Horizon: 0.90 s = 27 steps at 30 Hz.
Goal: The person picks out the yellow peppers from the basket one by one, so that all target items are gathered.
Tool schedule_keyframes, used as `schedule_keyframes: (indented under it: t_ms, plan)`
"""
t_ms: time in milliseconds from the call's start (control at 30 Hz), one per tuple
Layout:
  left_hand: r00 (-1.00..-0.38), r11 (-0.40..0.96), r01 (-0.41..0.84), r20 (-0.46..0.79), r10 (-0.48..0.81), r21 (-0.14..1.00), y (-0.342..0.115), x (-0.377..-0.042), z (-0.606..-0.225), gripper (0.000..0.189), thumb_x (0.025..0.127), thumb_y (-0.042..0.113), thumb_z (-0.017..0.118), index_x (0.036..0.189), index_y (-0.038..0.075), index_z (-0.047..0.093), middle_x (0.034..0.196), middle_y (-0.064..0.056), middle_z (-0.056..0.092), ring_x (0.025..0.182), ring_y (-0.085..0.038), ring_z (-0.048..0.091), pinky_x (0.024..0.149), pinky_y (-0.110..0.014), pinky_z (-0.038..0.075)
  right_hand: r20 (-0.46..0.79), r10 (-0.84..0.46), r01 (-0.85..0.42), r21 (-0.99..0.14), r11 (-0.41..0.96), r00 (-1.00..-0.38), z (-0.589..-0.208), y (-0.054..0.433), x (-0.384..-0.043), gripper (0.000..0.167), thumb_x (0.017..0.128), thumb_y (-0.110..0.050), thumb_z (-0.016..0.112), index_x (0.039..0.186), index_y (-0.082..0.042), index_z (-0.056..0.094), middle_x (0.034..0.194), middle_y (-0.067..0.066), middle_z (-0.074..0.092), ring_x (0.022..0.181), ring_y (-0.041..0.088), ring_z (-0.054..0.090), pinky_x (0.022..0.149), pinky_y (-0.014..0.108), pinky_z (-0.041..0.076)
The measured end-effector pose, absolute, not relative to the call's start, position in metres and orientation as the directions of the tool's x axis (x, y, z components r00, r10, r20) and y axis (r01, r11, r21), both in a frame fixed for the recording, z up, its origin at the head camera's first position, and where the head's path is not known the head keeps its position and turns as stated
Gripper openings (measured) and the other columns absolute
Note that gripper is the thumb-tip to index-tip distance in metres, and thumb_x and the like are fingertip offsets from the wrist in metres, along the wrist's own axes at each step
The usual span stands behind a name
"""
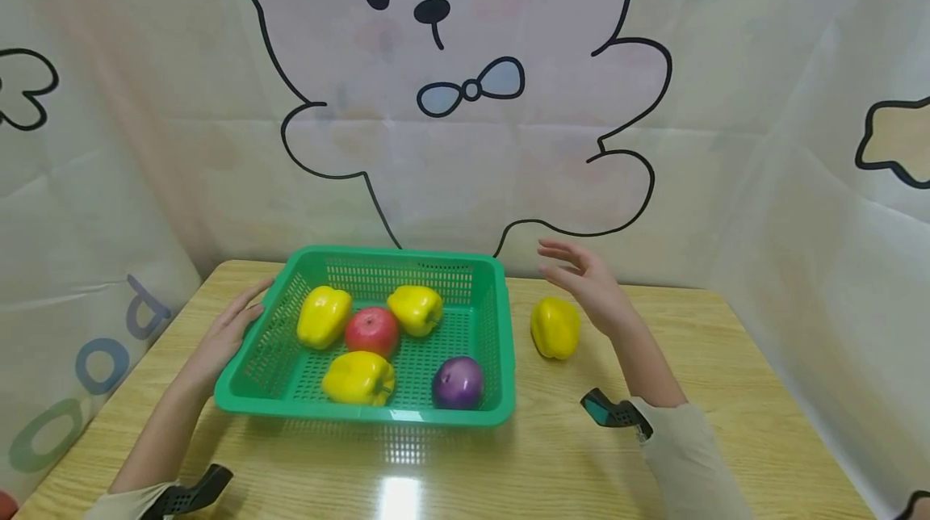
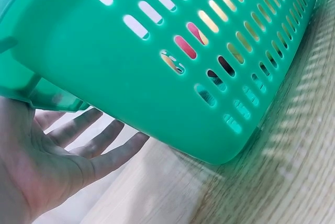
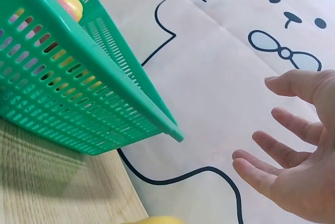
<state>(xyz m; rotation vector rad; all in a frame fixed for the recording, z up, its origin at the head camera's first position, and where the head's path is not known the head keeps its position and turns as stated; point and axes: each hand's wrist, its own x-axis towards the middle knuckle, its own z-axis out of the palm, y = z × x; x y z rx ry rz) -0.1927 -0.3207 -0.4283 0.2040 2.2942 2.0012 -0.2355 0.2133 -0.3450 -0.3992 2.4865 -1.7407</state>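
A green plastic basket (image 1: 363,415) stands on the table. Inside it lie three yellow bell peppers (image 1: 324,316), a red apple (image 1: 372,332) and a round purple vegetable or fruit (image 1: 458,383). My left hand (image 1: 228,330) rests against the basket's left side; in the left wrist view its fingers (image 2: 112,158) stretch along the outer wall, close under the rim. My right hand (image 1: 584,282) is raised, empty, fingers loosely spread, above and just behind another yellow bell pepper (image 1: 555,328) lying right of the basket. Only that pepper's top edge shows in the right wrist view.
The wooden table (image 1: 654,342) extends in front of and to the right of the basket. A curtain (image 1: 465,181) printed with a cartoon bear hangs behind it and along both sides. Each wrist wears a black strap mount (image 1: 613,411).
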Motion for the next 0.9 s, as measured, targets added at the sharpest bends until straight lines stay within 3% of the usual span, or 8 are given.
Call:
schedule_keyframes:
  t_ms: [400,900]
  plan:
    - [-0.99,0.181,0.029,0.002,0.144,0.983,-0.321,-0.195,-0.427,0.059,0.117,0.034,0.036,0.171,0.015,0.019,0.109,0.01,0.063,0.078,-0.009,0.066,0.066,-0.029,0.06,0.072,-0.29,-0.175,-0.922,0.345,-0.954,-0.335,0.191,-0.246,0.051,0.109,-0.02,0.061,0.157,-0.007,0.047,0.158,0.021,0.048,0.147,0.047,0.041,0.12,0.067,0.033]
    - [-0.99,0.17,0.025,0.001,0.142,0.985,-0.321,-0.194,-0.428,0.059,0.117,0.034,0.037,0.171,0.015,0.019,0.107,0.01,0.065,0.078,-0.009,0.067,0.067,-0.029,0.06,0.028,-0.341,-0.16,-0.917,0.366,-0.94,-0.331,0.157,-0.259,0.051,0.109,-0.02,0.061,0.155,-0.004,0.048,0.157,0.023,0.046,0.144,0.046,0.044,0.116,0.061,0.042]
